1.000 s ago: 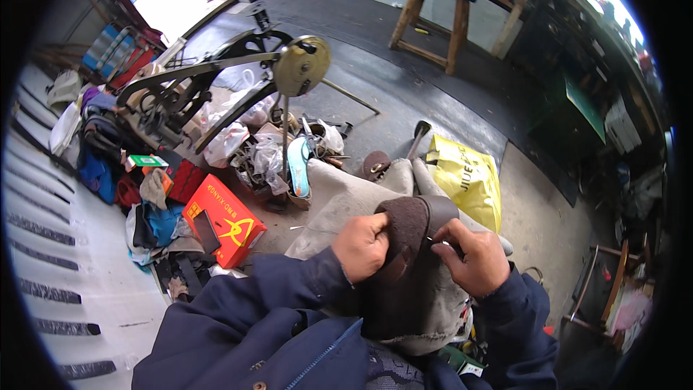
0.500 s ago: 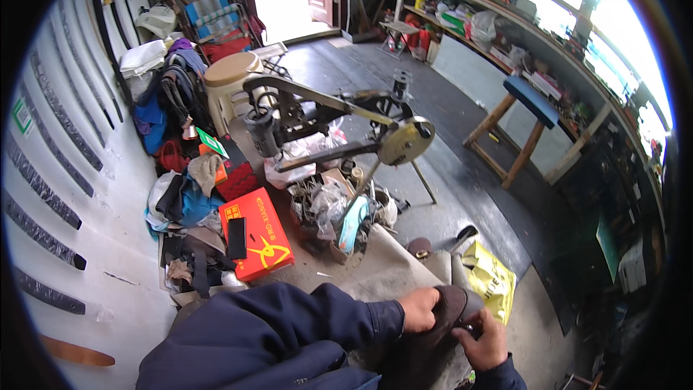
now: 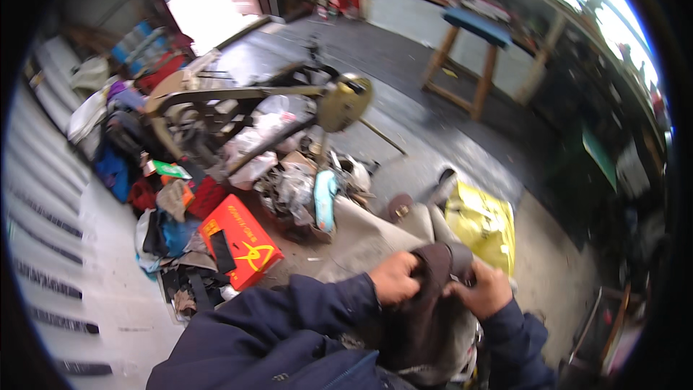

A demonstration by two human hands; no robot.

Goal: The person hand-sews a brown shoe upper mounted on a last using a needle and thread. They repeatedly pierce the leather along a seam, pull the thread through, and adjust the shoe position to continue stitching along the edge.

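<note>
My left hand (image 3: 395,279) is closed on the near left side of what looks like a dark brown shoe (image 3: 435,266), held over my lap. A grey part, perhaps its sole, shows along its right side. My right hand (image 3: 485,290) pinches at the right edge of the shoe; anything small between its fingertips is hidden. A dark, worn cloth or apron (image 3: 415,339) covers my lap below. Just beyond my hands lies another brown shoe (image 3: 401,207) with a metal buckle, on a grey-beige sheet (image 3: 361,235).
A yellow bag (image 3: 482,224) lies right of the hands. Ahead stands a hand-cranked sewing machine (image 3: 289,105) over a heap of scraps and plastic bags (image 3: 292,191). To the left is a red box (image 3: 242,238) with a black phone (image 3: 222,251). A blue-topped stool (image 3: 476,25) stands farther right.
My view has turned and tilted, so the room sits left and higher in the picture. Both hands stay on the brown shoe, which is now raised a little and tipped differently.
</note>
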